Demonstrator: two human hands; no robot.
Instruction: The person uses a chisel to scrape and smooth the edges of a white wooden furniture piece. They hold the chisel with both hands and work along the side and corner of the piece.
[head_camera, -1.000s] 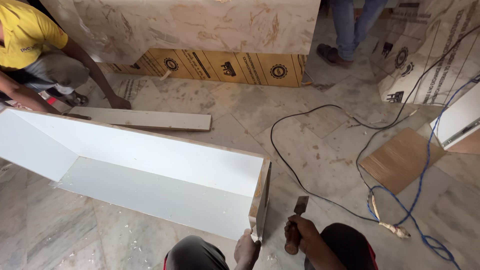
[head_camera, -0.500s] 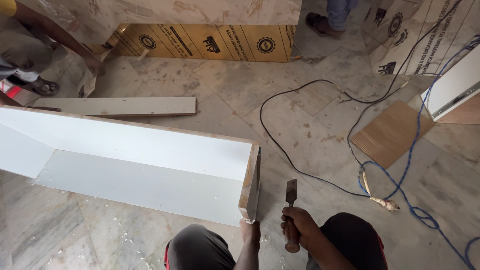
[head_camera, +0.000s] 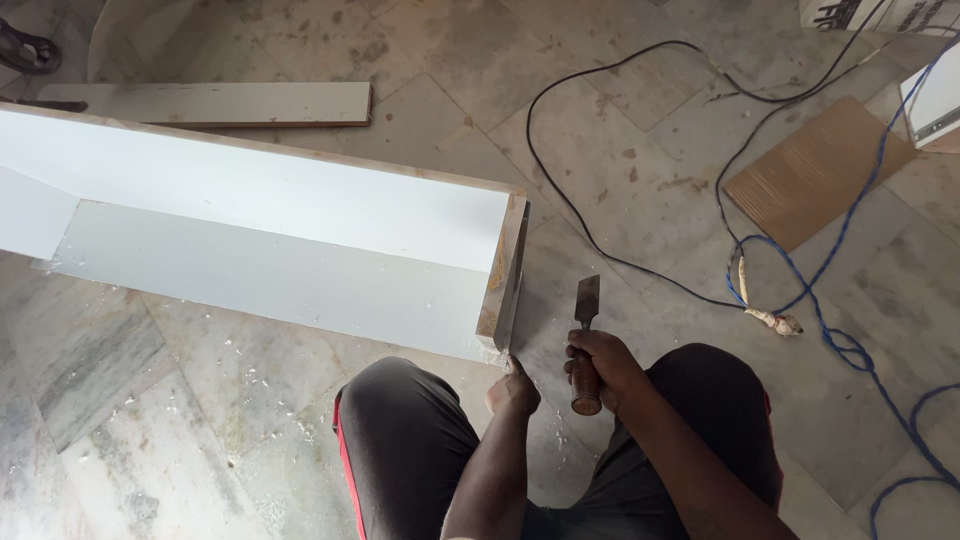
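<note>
Bare forearms and hands, dark grey trousers (head_camera: 410, 440) with a red side stripe (head_camera: 345, 470).

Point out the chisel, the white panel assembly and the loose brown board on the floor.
chisel (head_camera: 586, 300): head view, on the metal blade.
white panel assembly (head_camera: 300, 210): head view, on the upright white face.
brown board (head_camera: 815, 170): head view, on its flat middle.

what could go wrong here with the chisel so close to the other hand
1. The right hand grips the chisel with its blade pointing away, right beside the left hand at the corner of the white panel box. A slip sideways could nick those fingers.
2. The black cable and blue cable trail loosely over the floor close by; either could likely snag a foot or tool.
</note>
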